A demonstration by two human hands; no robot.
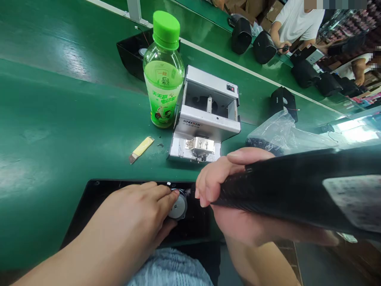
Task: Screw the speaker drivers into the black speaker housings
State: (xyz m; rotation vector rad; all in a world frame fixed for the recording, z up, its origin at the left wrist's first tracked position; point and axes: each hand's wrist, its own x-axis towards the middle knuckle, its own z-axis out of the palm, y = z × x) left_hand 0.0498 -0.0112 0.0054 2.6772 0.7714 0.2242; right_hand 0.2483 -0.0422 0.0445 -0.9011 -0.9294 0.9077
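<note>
1. Left hand [131,210]: fingers curled, gripping a round silver metal disc [178,206], partly hidden, over a flat black panel [196,228], near.
2. Right hand [229,190]: fingers closed around a blurred black ribbed housing [297,186], blocking the near right.

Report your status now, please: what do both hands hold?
Left hand on round metal disc in black casing. Right hand gripping black ribbed piece. Screw feeder beyond, apart from hands.
</note>
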